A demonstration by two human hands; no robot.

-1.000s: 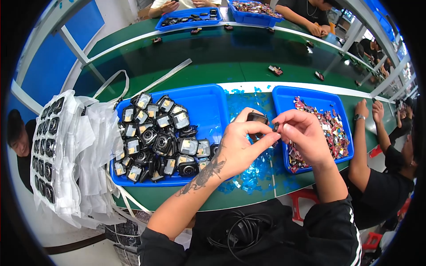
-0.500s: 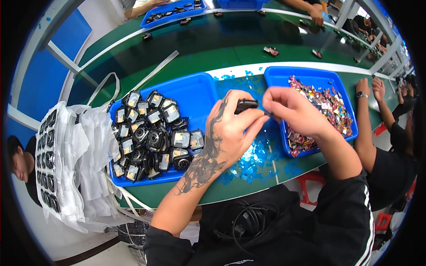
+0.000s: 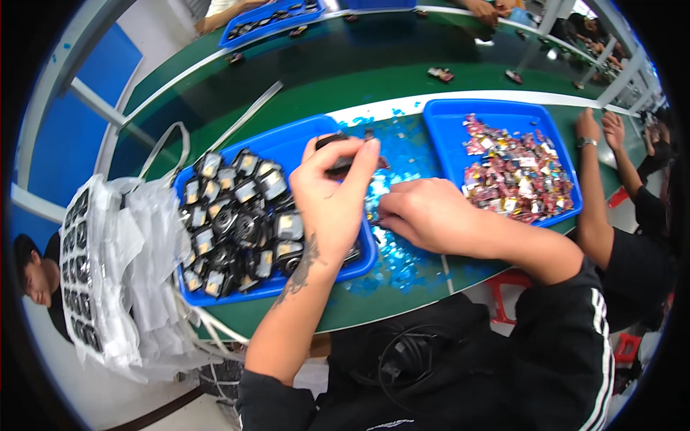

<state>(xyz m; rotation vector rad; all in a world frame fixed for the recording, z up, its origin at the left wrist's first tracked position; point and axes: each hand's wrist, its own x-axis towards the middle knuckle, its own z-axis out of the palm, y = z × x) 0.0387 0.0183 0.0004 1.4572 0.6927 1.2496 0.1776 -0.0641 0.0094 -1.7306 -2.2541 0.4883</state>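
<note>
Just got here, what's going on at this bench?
A person's left hand holds a black watch case by a blue tray heaped with similar cases. The right hand is over blue film scraps; whether it pinches anything is unclear. A second tray, at right, holds small reddish parts.

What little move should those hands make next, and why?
Perhaps bring the right hand to the black watch-like device: the left hand holds it, while the right is apart, over the blue film scraps. I can't tell whether the right grips anything.
</note>
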